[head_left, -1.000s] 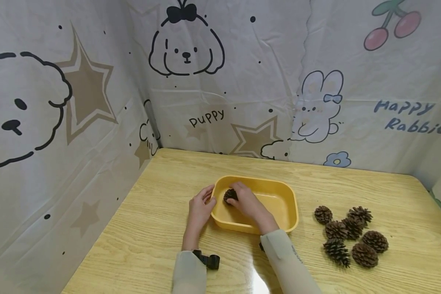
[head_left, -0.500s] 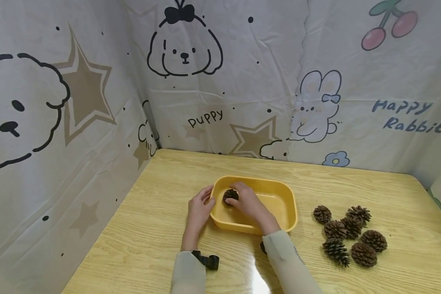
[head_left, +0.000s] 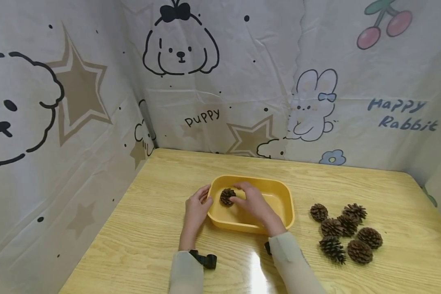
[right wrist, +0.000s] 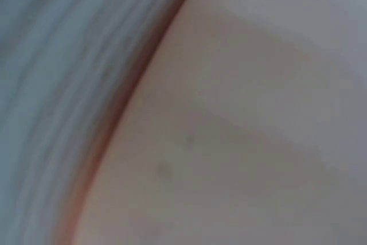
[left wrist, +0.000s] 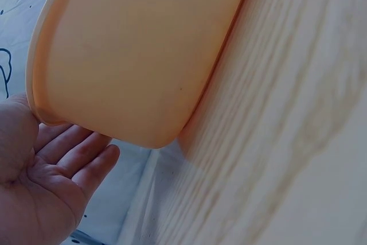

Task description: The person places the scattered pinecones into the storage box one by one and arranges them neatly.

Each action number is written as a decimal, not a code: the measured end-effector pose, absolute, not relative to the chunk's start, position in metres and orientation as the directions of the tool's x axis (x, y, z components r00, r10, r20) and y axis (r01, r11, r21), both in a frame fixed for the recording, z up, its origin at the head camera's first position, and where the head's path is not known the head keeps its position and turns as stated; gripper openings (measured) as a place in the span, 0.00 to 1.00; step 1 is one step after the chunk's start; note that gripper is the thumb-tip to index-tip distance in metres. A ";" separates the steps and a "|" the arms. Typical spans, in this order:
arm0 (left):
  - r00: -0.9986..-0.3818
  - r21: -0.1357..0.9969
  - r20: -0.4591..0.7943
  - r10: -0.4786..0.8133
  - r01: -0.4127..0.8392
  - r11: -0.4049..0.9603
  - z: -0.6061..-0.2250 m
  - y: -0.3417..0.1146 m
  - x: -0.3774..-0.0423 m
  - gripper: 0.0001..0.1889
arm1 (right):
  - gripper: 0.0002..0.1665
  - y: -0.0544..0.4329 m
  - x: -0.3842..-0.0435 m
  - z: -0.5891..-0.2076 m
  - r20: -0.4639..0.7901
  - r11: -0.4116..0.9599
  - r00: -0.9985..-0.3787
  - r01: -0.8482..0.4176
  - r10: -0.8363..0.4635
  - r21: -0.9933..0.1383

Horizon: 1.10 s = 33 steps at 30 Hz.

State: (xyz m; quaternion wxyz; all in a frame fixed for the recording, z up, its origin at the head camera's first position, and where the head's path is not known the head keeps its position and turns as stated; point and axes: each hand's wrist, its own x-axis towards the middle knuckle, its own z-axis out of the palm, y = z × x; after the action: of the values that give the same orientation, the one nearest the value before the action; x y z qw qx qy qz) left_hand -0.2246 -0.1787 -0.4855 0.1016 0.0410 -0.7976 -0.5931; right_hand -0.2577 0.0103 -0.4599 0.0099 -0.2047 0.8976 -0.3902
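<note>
A single brown pine cone (head_left: pixel 227 197) lies in the left part of the yellow plastic basin (head_left: pixel 255 227). My right hand (head_left: pixel 255 204) reaches over the basin's near rim, thumb and fingers spread apart just right of the cone; the thumb tip is close to it or touching. At the basin's left end, my left hand (head_left: pixel 196 208) rests against the outer wall. The left wrist view shows that hand's fingers (left wrist: pixel 86 159) loosely extended by the basin's end wall, with its thumb out of sight. In the right wrist view only the blurred basin wall (right wrist: pixel 229 142) appears, without the hand.
Several pine cones (head_left: pixel 359 251) lie grouped on the wooden table (head_left: pixel 150 196) to the right of the basin. A printed fabric sheet (head_left: pixel 206 94) hangs behind the table and along its left side. Each wrist wears a black camera (head_left: pixel 210 261).
My right hand has let go of the pine cone and drawn slightly to the right, uncovering it. The left hand stays at the basin's end. The head view has shifted slightly.
</note>
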 end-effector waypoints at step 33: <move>-0.975 0.951 0.119 -0.186 0.058 0.305 -0.487 -0.178 -0.225 0.22 | 0.28 0.083 -0.235 -0.458 0.255 0.607 -0.919 -0.390 -0.300 -0.693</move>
State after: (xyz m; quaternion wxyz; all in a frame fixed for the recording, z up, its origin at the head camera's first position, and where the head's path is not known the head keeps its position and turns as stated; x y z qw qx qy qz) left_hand -0.2252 -0.1778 -0.4873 0.1038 0.0398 -0.8010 -0.5883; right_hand -0.2345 0.0830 -0.4585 -0.0562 -0.1929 0.8945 -0.3993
